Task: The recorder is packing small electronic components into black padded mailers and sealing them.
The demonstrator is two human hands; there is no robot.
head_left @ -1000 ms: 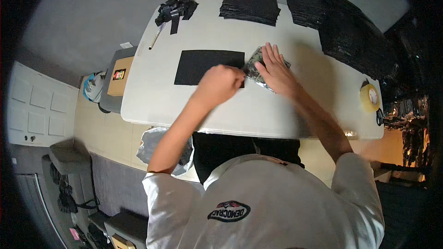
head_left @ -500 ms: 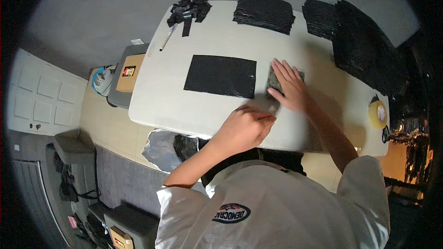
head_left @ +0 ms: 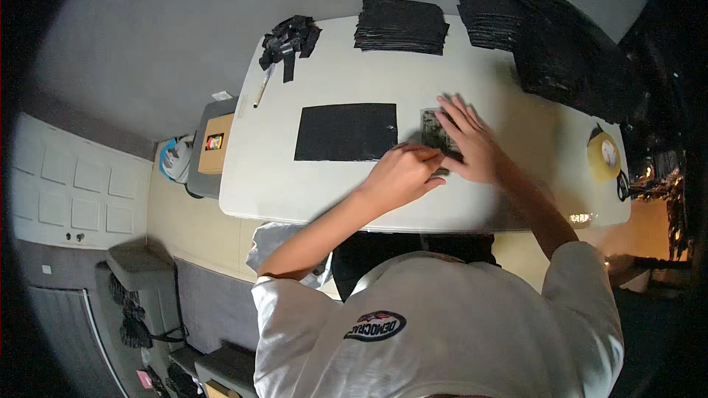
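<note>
My right hand [head_left: 472, 140] lies with its fingers stretched out over a small, flat, dark mottled piece with a clear-looking edge [head_left: 429, 127], and covers much of it. At its near left edge is my left hand [head_left: 403, 175], fingers curled and pressed together. What those fingers hold, if anything, is hidden. Just left of the piece, a flat black plastic sheet or bag [head_left: 345, 133] rests on the white table [head_left: 317, 191]. The left fingers come close to its lower right corner.
Neat black stacks [head_left: 402, 26] line the far edge, with a large black plastic pile [head_left: 571, 59] at the far right. A roll of clear tape [head_left: 605, 156] and scissors [head_left: 623, 186] stand right. Black scraps [head_left: 289, 43] and a pen [head_left: 262, 87] lie far left.
My left hand has moved up to the mottled piece, beside the right hand's thumb. The right hand stays spread over the piece. The whole view has shifted and turned slightly.
</note>
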